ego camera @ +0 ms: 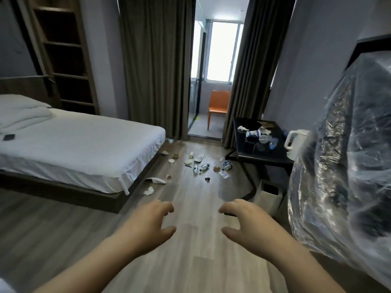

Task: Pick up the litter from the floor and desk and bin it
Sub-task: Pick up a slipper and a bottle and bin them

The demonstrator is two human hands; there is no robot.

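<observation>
1. Bedroom with a wood floor [190, 246]: bed [84, 144] on the left, black desk [241, 144] on the right.
2. Floor litter [201, 166] is scattered between bed and desk, well ahead. Desk litter [258, 134] is piled on top, near a kettle [294, 144].
3. Left hand [152, 220] and right hand [245, 220] are out front, fingers [167, 208] loosely curled and spread, holding nothing.
4. Likely step is the approach: walk in, crouch, grab bottles first, drop them in the bin [266, 206] beside the desk leg.
5. Counts: one bin, one kettle, roughly a dozen floor pieces, about five on the desk. Too small for an exact count.
</observation>
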